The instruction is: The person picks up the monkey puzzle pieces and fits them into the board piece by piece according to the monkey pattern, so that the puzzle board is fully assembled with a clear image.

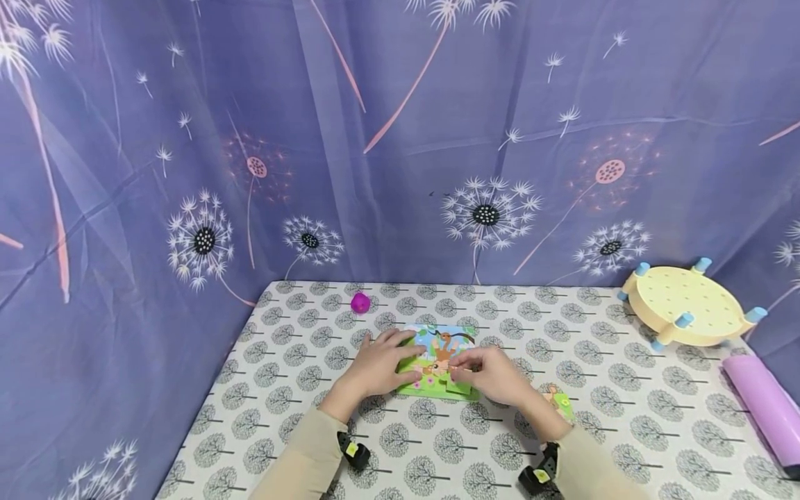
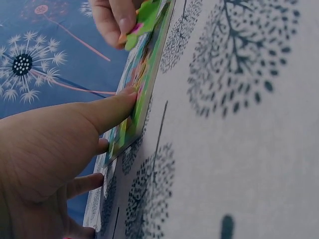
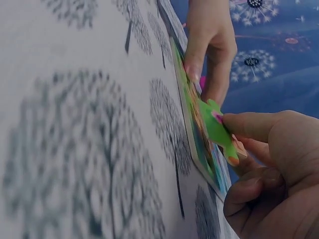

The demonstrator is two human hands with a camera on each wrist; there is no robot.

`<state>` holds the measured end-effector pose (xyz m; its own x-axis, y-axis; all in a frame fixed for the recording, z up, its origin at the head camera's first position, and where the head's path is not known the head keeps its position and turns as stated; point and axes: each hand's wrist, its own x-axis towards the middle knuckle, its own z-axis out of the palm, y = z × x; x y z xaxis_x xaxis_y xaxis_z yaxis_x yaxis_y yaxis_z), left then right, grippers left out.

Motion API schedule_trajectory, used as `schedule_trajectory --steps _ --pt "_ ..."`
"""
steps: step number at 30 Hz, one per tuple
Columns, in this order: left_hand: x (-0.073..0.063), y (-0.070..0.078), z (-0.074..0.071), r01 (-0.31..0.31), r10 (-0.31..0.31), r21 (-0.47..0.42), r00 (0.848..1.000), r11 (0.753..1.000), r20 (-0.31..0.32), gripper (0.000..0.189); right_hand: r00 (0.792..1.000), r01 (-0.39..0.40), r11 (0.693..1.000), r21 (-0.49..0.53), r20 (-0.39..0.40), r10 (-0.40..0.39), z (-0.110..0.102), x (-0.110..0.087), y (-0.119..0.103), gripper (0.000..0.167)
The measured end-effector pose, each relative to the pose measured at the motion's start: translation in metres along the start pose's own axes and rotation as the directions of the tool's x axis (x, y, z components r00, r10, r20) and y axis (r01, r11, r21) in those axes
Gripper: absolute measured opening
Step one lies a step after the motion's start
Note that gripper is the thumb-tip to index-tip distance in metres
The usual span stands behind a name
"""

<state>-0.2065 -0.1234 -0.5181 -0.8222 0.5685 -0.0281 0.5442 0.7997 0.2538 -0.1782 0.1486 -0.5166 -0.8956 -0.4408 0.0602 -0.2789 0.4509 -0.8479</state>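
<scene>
A jigsaw puzzle board (image 1: pixel 409 389) with a colourful animal picture lies flat on the table. My left hand (image 1: pixel 377 364) rests on its left side, fingers spread and thumb (image 2: pixel 117 107) on the near edge. Over the board's right part, my right hand (image 1: pixel 494 375) pinches a green puzzle piece (image 3: pixel 215 127) with a pink flower and an orange patch between thumb and fingers. The piece is tilted up from the board in the right wrist view. Another puzzle piece (image 1: pixel 562 403), green with a yellow flower, lies on the table beside the right forearm, partly hidden by it.
A small purple object (image 1: pixel 360 303) sits toward the back left of the tablecloth (image 1: pixel 431 444). At the right stand a pale yellow round stool-like item (image 1: pixel 684 302) with blue-tipped legs and a pink-purple cylinder (image 1: pixel 762 413). A blue dandelion curtain (image 1: pixel 400 187) closes off the back.
</scene>
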Motion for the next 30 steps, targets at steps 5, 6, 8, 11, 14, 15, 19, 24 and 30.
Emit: schedule_trajectory --steps 5,6,8,11,14,15,19,24,30 --pt "0.000 -0.001 0.000 -0.002 0.002 0.008 1.000 1.000 -0.004 0.059 1.000 0.011 0.999 -0.043 -0.015 -0.012 0.012 0.009 -0.008 0.013" --pt "0.000 -0.001 0.000 -0.002 0.002 0.010 1.000 1.000 -0.005 0.059 1.000 0.021 0.998 -0.054 -0.020 -0.022 0.014 0.010 -0.009 0.012" --pt "0.000 -0.001 0.000 -0.001 0.001 0.012 1.000 1.000 -0.004 0.059 0.999 0.036 0.996 -0.078 -0.029 -0.038 0.018 0.013 -0.011 0.010" --pt "0.000 -0.001 0.000 0.003 -0.003 0.012 1.000 1.000 -0.003 0.060 0.998 0.036 0.994 -0.105 -0.039 -0.041 0.023 0.016 -0.014 0.008" --pt "0.000 -0.001 -0.001 0.007 -0.007 0.009 1.000 1.000 -0.002 0.060 0.999 0.021 0.990 -0.138 -0.044 -0.028 0.026 0.019 -0.016 0.006" --pt "0.000 0.000 -0.001 0.008 -0.008 0.009 1.000 1.000 -0.003 0.060 0.999 0.018 0.989 -0.148 -0.045 -0.025 0.027 0.019 -0.017 0.006" --pt "-0.001 0.000 -0.002 0.009 -0.009 0.006 1.000 1.000 -0.001 0.060 0.999 0.007 0.985 -0.170 -0.044 -0.014 0.028 0.021 -0.017 0.006" --pt "-0.001 0.000 -0.002 0.007 -0.007 0.003 1.000 1.000 0.001 0.060 0.997 -0.056 0.983 -0.172 -0.055 0.047 0.025 0.019 -0.018 0.012" --pt "0.000 -0.001 -0.001 0.000 0.000 0.004 1.000 1.000 -0.005 0.059 0.993 -0.100 0.981 -0.169 -0.080 0.087 0.015 0.009 -0.013 0.021"
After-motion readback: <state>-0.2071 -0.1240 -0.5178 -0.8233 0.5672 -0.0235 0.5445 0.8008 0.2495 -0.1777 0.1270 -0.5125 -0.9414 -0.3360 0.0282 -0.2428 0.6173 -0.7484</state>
